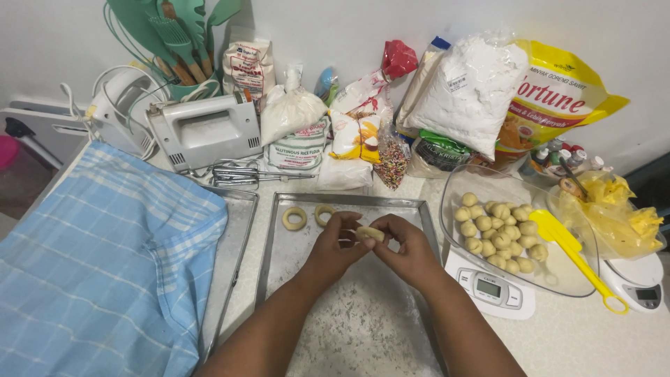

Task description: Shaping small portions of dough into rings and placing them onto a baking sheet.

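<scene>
Both hands meet over the far half of a floured metal baking tray [314, 279]. The left hand [337, 244] and the right hand [408, 250] pinch a small pale piece of dough [370, 233] between their fingertips, holding it just above the tray; each hand grasps one end of it.

Two finished dough rings [294, 218] lie at the tray's far left corner, the second one partly hidden behind the left hand's knuckles. The rest of the tray shows only a dusting of flour.

Just beside the tray's right edge stands a clear glass bowl [481, 185] on a white kitchen scale [492, 290], holding a heap of small dough balls [499, 234]. A yellow spatula [576, 255] rests on the bowl's right rim, its handle pointing toward the near right of the counter. A second small scale [638, 283] sits further right under a crumpled yellow plastic bag [618, 213].

To the left, a blue checked cloth [105, 258] covers a second tray [234, 258], whose right rim shows. Along the counter's far edge by the wall stand a white hand mixer [206, 132] with its beaters [241, 174] lying in front, bags of flour [467, 91], a packet of coloured sprinkles [392, 164], and a pot of green utensils [174, 42].
</scene>
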